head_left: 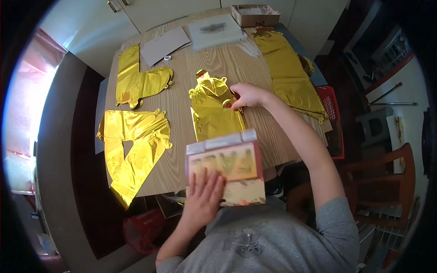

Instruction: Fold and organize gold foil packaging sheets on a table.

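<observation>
A folded gold foil balloon point(214, 111) lies in the middle of the wooden table, with small tabs along its far end. My right hand point(248, 95) reaches in from the right and pinches its right edge between thumb and fingers. Over the balloon's near end is a flat printed package point(236, 159), slightly blurred, reaching past the table's front edge. Fingers stretched, my left hand point(205, 195) lies flat on the package; its thumb is hidden.
Gold foil shapes lie at far left point(129, 75), near left point(136, 141) and right point(289, 73). Grey card point(166, 45), a clear plastic sleeve point(216, 32) and an open box point(255, 18) sit at the back. A red basket point(334, 118) stands right of the table.
</observation>
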Demonstrator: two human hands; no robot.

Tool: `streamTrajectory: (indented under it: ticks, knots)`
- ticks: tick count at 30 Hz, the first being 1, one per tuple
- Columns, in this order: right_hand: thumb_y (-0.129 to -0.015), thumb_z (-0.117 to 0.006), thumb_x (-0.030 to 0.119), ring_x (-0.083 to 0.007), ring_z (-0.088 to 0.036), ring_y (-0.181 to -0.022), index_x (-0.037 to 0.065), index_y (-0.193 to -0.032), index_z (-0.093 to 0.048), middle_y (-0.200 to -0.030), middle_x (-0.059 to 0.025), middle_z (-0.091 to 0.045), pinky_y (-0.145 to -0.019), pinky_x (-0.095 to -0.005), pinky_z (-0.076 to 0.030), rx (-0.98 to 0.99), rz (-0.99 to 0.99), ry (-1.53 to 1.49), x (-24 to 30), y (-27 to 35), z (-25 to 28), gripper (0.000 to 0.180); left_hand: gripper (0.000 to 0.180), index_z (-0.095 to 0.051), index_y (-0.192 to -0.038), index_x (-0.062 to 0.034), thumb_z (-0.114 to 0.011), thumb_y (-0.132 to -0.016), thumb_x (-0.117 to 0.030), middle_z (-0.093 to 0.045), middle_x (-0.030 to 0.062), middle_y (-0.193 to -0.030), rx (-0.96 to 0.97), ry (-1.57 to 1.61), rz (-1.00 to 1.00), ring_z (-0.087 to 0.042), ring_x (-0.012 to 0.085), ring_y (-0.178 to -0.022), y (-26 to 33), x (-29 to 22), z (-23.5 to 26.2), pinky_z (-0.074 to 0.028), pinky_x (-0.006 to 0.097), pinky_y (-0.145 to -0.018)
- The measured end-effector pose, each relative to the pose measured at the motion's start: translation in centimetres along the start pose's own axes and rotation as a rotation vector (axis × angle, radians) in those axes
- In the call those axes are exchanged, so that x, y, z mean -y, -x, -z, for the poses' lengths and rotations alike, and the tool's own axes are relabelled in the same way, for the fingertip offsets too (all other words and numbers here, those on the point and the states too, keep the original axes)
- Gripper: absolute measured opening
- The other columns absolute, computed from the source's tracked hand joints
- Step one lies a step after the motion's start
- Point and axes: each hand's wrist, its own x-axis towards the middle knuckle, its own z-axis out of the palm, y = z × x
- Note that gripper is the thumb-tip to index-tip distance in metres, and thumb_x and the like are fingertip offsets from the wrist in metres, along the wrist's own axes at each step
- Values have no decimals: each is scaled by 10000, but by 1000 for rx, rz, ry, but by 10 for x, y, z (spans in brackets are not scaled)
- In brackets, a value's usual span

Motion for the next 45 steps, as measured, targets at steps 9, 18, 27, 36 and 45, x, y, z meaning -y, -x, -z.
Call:
streamTrajectory:
  ticks: [9, 18, 27, 36, 45]
  knots:
    - [-634, -824, 194, -251, -630, -763, -9, -930, -624, -832, -129, -665, -687, -350, -480, -23, -25, 23, 6, 6, 1, 410, 691, -469, -1353, -70, -663, -786, -414, -405, 174, -1428, 145, -50, 70, -324, 421, -1344, -21, -8, -23, -245, 597, -1071]
    - [-623, -828, 192, -277, -645, -792, -18, -932, -629, -865, -147, -676, -708, -358, -492, -25, -21, -2, 6, 6, 1, 422, 757, -470, -1369, -132, -577, -801, -620, -351, 181, -1465, 2, 25, 165, -284, 428, -1361, -67, 13, -27, -220, 606, -1067]
    - [-650, -801, 172, -250, -635, -794, -28, -970, -616, -868, -143, -670, -719, -345, -487, -18, -25, 25, 8, 8, 0, 420, 829, -436, -1414, -182, -570, -771, -686, -318, 203, -1487, 26, -27, 151, -215, 483, -1380, -84, 29, -34, -145, 671, -1066]
    - [-635, -805, 189, -262, -644, -795, -19, -953, -635, -859, -151, -674, -712, -352, -494, -30, -25, -27, 1, 6, -3, 416, 794, -447, -1413, -206, -554, -780, -674, -333, 189, -1483, 3, -15, 164, -219, 470, -1384, -87, 30, -36, -117, 660, -1082]
    - [-794, -707, 179, -171, -628, -811, -31, -1016, -646, -927, -114, -691, -728, -305, -487, -29, -109, -360, 0, 9, -10, 312, 784, -466, -1398, -192, -542, -786, -675, -339, 182, -1482, 4, -24, 163, -213, 461, -1389, -88, 29, -35, -124, 657, -1081]
